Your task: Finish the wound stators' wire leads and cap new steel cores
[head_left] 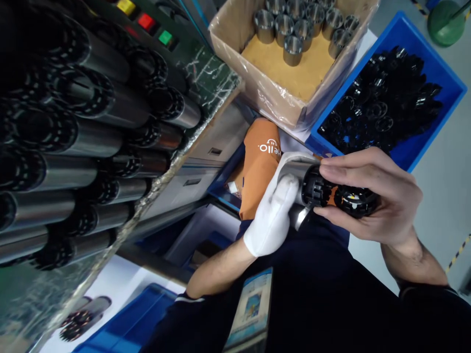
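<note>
My left hand [270, 218], in a white glove, is closed around a shiny metal sleeve [294, 170]. A black slotted plastic ring [315, 189] sits at the sleeve's right end, and the fingertips of my bare right hand [386, 196] press on it from both sides. A second black slotted ring [356, 200] is tucked inside the curl of my right hand. Below the sleeve shows a bit of another shiny metal piece [300, 216], mostly hidden by my glove.
Metal sleeves with black slotted ends [99, 169] lie in rows on the green bench at left. A lined carton [272, 100] holds several bare sleeves [293, 49]. The blue bin [436, 135] contains black rings [390, 93]. Bench buttons [146, 21] are at the top.
</note>
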A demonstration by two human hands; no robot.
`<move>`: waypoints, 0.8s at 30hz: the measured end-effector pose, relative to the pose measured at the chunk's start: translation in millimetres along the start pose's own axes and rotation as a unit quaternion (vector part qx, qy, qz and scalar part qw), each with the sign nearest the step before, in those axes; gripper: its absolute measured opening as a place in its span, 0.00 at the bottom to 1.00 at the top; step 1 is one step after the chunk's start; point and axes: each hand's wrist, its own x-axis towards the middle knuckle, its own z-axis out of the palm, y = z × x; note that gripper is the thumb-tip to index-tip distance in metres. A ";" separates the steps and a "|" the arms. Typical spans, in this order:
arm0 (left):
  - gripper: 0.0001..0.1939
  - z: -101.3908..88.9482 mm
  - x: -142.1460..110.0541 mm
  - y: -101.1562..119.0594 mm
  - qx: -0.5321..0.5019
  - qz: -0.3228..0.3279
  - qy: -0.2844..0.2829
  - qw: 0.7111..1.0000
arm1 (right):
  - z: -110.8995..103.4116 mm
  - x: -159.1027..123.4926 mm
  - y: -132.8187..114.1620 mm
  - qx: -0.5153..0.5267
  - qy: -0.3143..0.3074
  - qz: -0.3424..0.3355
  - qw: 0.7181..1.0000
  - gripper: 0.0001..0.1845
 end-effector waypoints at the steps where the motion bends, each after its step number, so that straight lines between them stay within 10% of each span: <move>1: 0.38 -0.1 -0.1 1.7 -0.018 0.010 -0.013 1.000 | 0.0 -0.6 0.2 -0.002 0.003 -0.001 1.000 0.32; 24: 0.31 -12.4 4.7 -5.1 -0.048 0.099 -0.123 0.986 | 12.7 -13.9 -5.1 -0.056 0.044 0.020 0.997 0.32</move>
